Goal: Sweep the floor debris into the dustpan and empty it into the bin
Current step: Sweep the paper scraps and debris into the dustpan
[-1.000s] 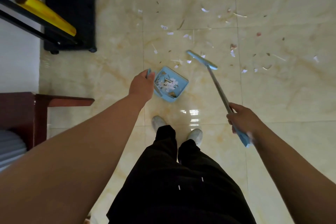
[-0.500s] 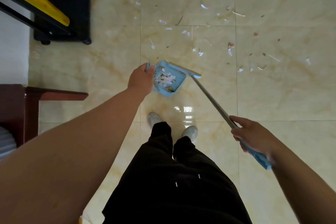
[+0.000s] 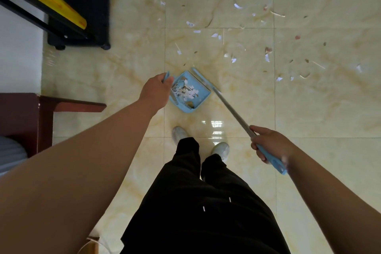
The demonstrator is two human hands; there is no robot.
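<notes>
Taking the blue dustpan point(image 3: 190, 93) on the pale marble-look tiles point(image 3: 127, 72) as the marker, everything else is sitting around it. Far off to its left a dark red wooden piece of furniture point(image 3: 24, 113) is jutting out from the wall, and up and left of the pan a black wheeled case point(image 3: 82, 6) is standing with a yellow roll point(image 3: 53, 0) lying across a black frame in front of it.

Right at the pan's left edge the left hand point(image 3: 156, 93) is gripping the pan's handle, fingers wrapped closed around it, only a bit of blue showing above the knuckles. The pan itself is lying flat on the floor just ahead of the person's white shoes point(image 3: 220, 148), and it is holding a heap of white paper scraps and a few brown bits.

Pressed along the pan's far-right lip, the blue head of the broom point(image 3: 203, 80) is touching the pan's open edge. Its grey shaft is slanting down and to the right of the pan into the right hand point(image 3: 270, 144), whose fingers are curled tight around the blue grip at the top end.

Beyond the pan, up and to the right, loose debris point(image 3: 233, 59) is lying scattered over the tiles: white scraps, thin sticks, small pink and brown pieces, well apart from one another.
</notes>
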